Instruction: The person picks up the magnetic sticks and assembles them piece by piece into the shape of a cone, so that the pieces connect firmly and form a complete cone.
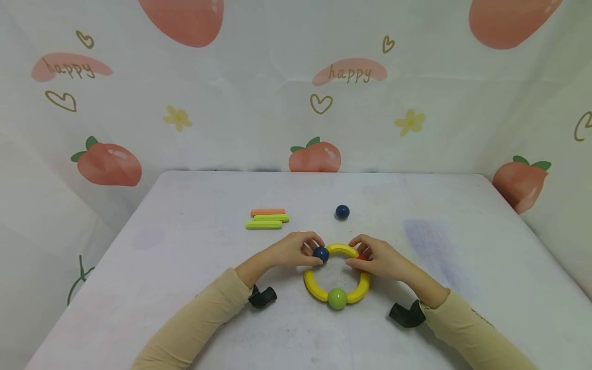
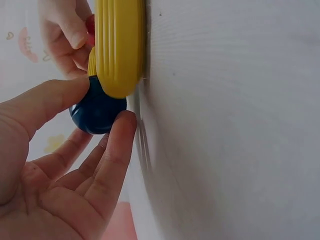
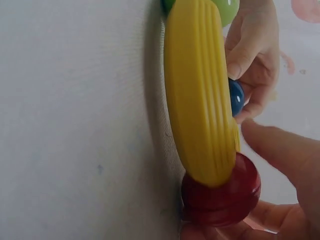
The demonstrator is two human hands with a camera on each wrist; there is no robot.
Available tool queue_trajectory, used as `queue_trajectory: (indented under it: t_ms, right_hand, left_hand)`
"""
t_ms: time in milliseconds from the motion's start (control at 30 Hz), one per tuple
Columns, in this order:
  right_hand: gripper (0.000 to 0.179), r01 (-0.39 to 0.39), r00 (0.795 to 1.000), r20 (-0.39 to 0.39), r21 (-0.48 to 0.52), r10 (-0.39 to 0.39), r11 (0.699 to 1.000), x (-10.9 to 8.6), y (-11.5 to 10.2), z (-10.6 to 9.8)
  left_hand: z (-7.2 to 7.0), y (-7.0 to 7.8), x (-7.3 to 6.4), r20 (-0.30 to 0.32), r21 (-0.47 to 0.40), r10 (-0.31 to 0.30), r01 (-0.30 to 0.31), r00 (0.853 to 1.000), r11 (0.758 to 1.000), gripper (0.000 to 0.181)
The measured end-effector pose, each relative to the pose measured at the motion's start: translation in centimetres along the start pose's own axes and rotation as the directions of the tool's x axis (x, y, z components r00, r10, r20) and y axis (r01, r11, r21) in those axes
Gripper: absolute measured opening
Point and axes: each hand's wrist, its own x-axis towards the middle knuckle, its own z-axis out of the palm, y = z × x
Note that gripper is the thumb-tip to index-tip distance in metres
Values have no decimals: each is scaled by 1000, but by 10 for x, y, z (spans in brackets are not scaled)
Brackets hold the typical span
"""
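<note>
The left hand (image 1: 297, 250) pinches a dark blue ball (image 1: 321, 254) between thumb and fingers, while the right hand (image 1: 381, 258) has its fingers partly curled about a red ball (image 3: 220, 200), a short yellow arc (image 1: 342, 248) spanning between the two balls. Nearer the person, a green ball (image 1: 337, 298) sits between two more yellow arcs (image 1: 315, 287), rounding out a ring on the white table (image 1: 185, 221). Beyond the hands lie another blue ball (image 1: 342, 211) and, to its left, one orange stick (image 1: 268, 211) and two yellow-green sticks (image 1: 263, 224).

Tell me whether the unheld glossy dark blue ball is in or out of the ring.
Out: the unheld glossy dark blue ball sits on the white table, apart from the curved yellow pieces.
</note>
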Motion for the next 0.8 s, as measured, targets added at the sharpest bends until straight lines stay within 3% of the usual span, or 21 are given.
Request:
queue_trajectory:
  t_ms: [367,800]
  right_hand:
    - [23,51,999,-5,-48,-52,998,1,3,2]
    - [23,26,1000,4,-31,-26,999,0,2,2]
  left_hand:
    - [-1,3,-2,-6,3,27,-27,1000,1000,34]
    - [-6,-2,-8,-34,19,-32,32,999,999,30]
